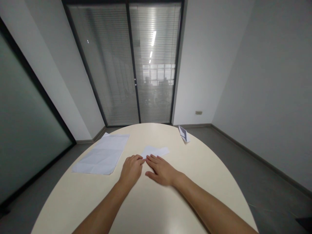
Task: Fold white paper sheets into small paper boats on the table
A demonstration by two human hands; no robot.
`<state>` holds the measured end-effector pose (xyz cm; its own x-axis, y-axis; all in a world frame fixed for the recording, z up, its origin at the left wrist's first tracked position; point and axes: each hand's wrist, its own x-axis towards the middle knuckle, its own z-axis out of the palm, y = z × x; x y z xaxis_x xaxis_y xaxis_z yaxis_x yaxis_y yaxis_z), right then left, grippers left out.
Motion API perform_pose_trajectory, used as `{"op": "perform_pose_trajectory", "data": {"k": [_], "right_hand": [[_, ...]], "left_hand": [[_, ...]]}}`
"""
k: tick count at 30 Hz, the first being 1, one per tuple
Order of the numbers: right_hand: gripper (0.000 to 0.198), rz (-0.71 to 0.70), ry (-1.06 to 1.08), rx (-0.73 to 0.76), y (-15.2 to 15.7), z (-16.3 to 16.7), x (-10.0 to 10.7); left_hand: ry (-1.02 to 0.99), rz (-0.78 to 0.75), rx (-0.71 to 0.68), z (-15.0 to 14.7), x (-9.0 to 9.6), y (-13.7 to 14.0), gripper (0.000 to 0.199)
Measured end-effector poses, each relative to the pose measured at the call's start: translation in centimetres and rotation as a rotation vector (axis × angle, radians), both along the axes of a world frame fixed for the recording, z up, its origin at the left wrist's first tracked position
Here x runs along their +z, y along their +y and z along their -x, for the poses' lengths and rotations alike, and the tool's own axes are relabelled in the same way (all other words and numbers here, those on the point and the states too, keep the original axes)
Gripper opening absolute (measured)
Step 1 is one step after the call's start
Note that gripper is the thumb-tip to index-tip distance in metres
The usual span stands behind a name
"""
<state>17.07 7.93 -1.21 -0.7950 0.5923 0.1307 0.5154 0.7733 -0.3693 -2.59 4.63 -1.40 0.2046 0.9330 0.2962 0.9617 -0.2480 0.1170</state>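
A small folded piece of white paper (156,150) lies on the table in front of me, its near edge covered by my fingers. My left hand (132,167) is at the paper's near left corner, with fingers curled and thumb close to them, gripping that corner. Just to its right, my right hand (162,169) lies flat, its fingers stretched out over the near edge and its thumb apart on the tabletop. The fingertips of both hands almost meet. How the paper is folded under them is hidden.
The round cream table (156,201) has a curved edge all round. Creased white sheets (103,154) lie at its left. A folded paper shape (184,134) stands near the far right edge. Beyond are a glass partition with blinds (122,65) and white walls.
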Motion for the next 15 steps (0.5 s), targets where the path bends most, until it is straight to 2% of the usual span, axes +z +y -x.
{"op": "perform_pose_trajectory", "data": {"k": [8,12,15], "right_hand": [[0.075,0.033,-0.085,-0.218,2.4,-2.1,-0.8],[0.073,0.025,-0.114,-0.335,3.1,-2.8,-1.1],[0.067,-0.014,-0.115,-0.364,2.9,-2.7,-0.7]], "left_hand": [[0.062,-0.022,0.057,-1.3,0.3,-1.2,0.029],[0.065,-0.054,0.060,-1.7,-0.1,-1.7,0.036],[0.064,-0.067,0.075,-1.7,-0.6,-1.8,0.041]]}}
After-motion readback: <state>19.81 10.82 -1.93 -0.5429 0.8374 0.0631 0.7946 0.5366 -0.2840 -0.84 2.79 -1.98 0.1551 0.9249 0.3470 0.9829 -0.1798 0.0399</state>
